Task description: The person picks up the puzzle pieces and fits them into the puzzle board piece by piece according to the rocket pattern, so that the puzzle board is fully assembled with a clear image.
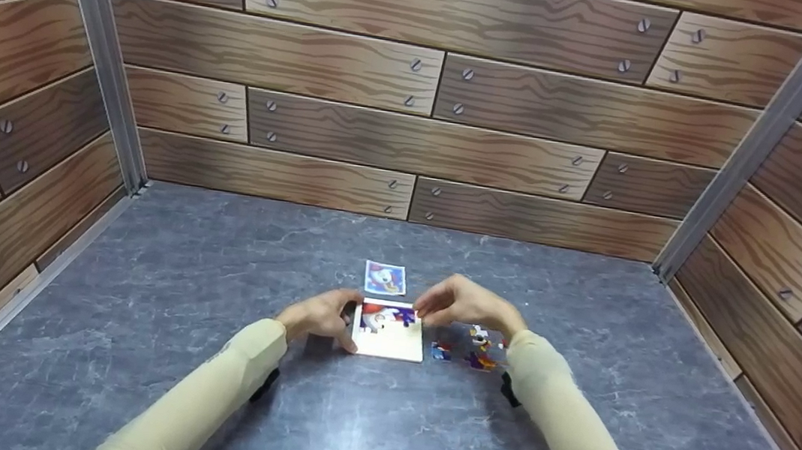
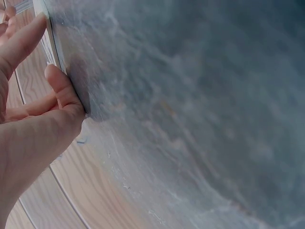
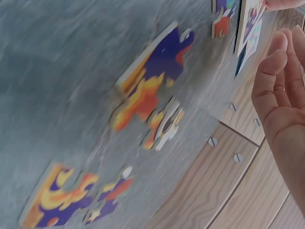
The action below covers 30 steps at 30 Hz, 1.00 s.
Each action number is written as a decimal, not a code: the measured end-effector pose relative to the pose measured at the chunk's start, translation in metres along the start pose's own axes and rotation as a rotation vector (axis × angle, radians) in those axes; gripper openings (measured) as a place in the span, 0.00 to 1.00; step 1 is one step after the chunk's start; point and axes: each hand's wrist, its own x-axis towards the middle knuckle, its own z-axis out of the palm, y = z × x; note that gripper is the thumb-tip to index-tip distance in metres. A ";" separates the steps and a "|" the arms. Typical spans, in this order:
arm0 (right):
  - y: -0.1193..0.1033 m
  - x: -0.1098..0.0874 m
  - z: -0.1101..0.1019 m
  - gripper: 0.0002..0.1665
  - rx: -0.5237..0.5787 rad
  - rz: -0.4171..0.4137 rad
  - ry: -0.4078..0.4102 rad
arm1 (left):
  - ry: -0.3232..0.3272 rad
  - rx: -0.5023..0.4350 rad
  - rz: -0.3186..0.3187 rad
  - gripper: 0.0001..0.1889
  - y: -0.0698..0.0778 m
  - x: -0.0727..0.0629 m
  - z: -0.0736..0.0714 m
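- A wide grey tabletop with marble-like veining (image 1: 333, 421), with plank-patterned walls (image 1: 344, 64) around it.
- Two arms in cream sleeves (image 1: 219, 363) reach in. The left hand (image 1: 319, 314) has thumb and fingers apart, touching the puzzle board's left edge, seemingly bracing it. The right hand (image 1: 464, 304) has its fingertips close together at the upper right corner; I cannot tell whether they pinch a piece.
- The flat, pale, square puzzle board (image 1: 395, 344) lies between the hands. Red, white and purple fitted pieces (image 1: 373, 312) fill its upper part; most below is bare.
- A small blue picture card (image 1: 385, 278) lies just beyond the board.
- Loose, bright jigsaw pieces (image 3: 157, 64) lie right of the board.
- I judge the top row is being fitted; next calls for seating that corner snugly, then choosing an adjoining piece.
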 end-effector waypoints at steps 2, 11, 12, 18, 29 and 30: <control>0.003 -0.004 -0.002 0.17 0.004 0.010 -0.004 | -0.003 0.004 -0.004 0.45 0.000 0.001 0.000; 0.021 -0.020 -0.014 0.16 0.026 0.029 -0.008 | -0.006 -0.033 -0.019 0.45 -0.001 0.002 0.001; 0.023 -0.022 -0.015 0.16 0.028 0.041 -0.004 | -0.006 -0.034 -0.014 0.45 -0.001 0.002 0.001; 0.033 -0.034 -0.021 0.16 0.051 0.069 0.021 | 0.000 -0.042 -0.031 0.46 -0.002 0.001 0.001; 0.053 -0.049 -0.032 0.17 0.000 0.138 0.028 | 0.005 -0.043 -0.022 0.45 -0.001 0.000 0.001; 0.055 -0.050 -0.034 0.17 0.004 0.145 0.026 | 0.004 -0.043 -0.020 0.45 -0.001 0.000 0.001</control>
